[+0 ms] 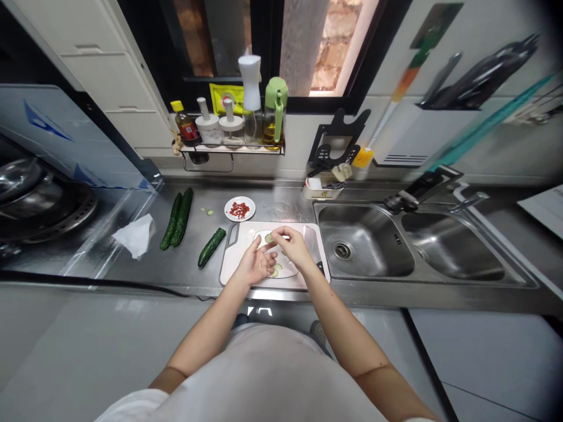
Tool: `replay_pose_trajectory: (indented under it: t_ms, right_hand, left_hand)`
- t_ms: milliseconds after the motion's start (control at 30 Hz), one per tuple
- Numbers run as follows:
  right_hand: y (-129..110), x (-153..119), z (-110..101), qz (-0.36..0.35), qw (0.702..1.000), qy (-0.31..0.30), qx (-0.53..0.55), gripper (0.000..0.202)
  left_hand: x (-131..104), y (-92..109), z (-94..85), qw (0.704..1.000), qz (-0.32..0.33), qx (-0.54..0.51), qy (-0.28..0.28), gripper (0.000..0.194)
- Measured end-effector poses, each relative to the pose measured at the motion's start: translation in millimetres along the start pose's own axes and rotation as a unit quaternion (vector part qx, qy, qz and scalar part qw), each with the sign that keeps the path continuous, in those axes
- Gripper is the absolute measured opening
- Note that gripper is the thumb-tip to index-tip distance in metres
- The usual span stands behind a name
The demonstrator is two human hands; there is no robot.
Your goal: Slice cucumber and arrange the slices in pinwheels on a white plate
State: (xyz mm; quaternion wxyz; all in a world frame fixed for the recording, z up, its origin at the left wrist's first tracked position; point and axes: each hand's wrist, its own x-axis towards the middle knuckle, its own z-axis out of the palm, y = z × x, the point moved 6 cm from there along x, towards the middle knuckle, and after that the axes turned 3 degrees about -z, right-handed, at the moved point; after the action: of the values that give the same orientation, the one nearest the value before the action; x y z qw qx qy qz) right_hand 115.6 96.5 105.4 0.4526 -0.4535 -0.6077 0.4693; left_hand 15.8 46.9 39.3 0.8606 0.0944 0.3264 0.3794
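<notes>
My left hand [258, 262] is turned palm up over a white plate [288, 271] on the cutting board [235, 262], its fingers loosely curled and apart. Beside it, my right hand [294, 246] has thumb and fingertips drawn together at a thin cucumber slice [268, 238] near the plate's far side. More pale green slices [276, 271] lie on the plate, partly hidden by my hands. A knife [311, 239] rests along the board's right side, its dark handle towards me. Left of the board lies a cut piece of cucumber [212, 247].
Two whole cucumbers [176, 220] and a crumpled white cloth or tissue [135, 235] lie on the counter at left. Behind the board stands a small dish [240, 208] of chopped red pieces. A double sink [365, 240] is on the right; a condiment shelf [233, 150] hangs behind.
</notes>
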Motion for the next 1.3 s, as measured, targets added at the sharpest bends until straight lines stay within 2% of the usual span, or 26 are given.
replay_pose_trajectory:
  t_ms: [167, 333, 500, 700, 900, 1033, 1167, 1300]
  right_hand:
    - [2, -3, 3, 0.016, 0.999, -0.011, 0.029, 0.019]
    - [1, -7, 3, 0.001, 0.999, -0.029, 0.033, 0.020]
    - [1, -7, -2, -0.021, 0.999, -0.023, -0.005, 0.021]
    - [0, -7, 1, -0.015, 0.999, -0.038, 0.021, 0.017]
    - [-1, -10, 6, 0.029, 0.992, -0.066, 0.107, 0.018]
    - [-6, -10, 8, 0.020, 0.992, -0.077, 0.095, 0.022]
    - [-5, -7, 9, 0.017, 0.993, -0.088, 0.073, 0.023]
    - [6, -1, 11, 0.025, 0.993, -0.099, 0.056, 0.021]
  left_hand:
    - [-4, 6, 14.1, 0.997, -0.011, -0.057, -0.043, 0.039]
    - [-6, 19, 11.1, 0.997, 0.063, -0.033, -0.018, 0.018]
    - [-13, 29, 8.5, 0.994, 0.108, 0.007, -0.002, 0.045]
    - [-21, 38, 7.4, 0.986, 0.145, 0.070, 0.030, 0.058]
    - [-28, 48, 10.4, 0.959, 0.221, 0.167, 0.064, 0.065]
    - [-30, 53, 13.4, 0.937, 0.260, 0.220, 0.073, 0.063]
    - [-32, 58, 12.1, 0.908, 0.312, 0.262, 0.099, 0.052]
    - [-29, 62, 2.9, 0.877, 0.349, 0.303, 0.133, 0.036]
